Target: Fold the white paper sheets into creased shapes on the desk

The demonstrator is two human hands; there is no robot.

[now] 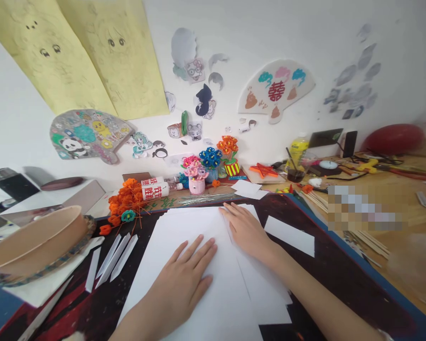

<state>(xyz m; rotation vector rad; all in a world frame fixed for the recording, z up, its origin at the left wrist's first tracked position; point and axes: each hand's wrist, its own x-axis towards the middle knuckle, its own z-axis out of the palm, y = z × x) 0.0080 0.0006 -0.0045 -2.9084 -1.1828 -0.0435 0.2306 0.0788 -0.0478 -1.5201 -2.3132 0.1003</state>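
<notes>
A stack of white paper sheets (188, 227) lies on the dark mat in front of me, its lower right corners fanned out unevenly. My left hand (184, 277) rests flat on the top sheet with its fingers spread. Farther up, my right hand (246, 232) is laid on the paper near its far right part, fingers stretched out, beside a long edge or crease that runs down the sheet. Neither hand grips anything. To the left are several narrow folded paper strips (117, 258). Right of the stack lies a white paper rectangle (290, 235).
A round wooden basin (39, 241) stands at left, with a scissor-like blade (46, 312) near it. Orange fuzzy flowers (129, 199), small flower pots (197, 184), a drink cup (296, 174) and a yellow bottle (298, 147) line the back. Wooden sticks (369, 241) lie right.
</notes>
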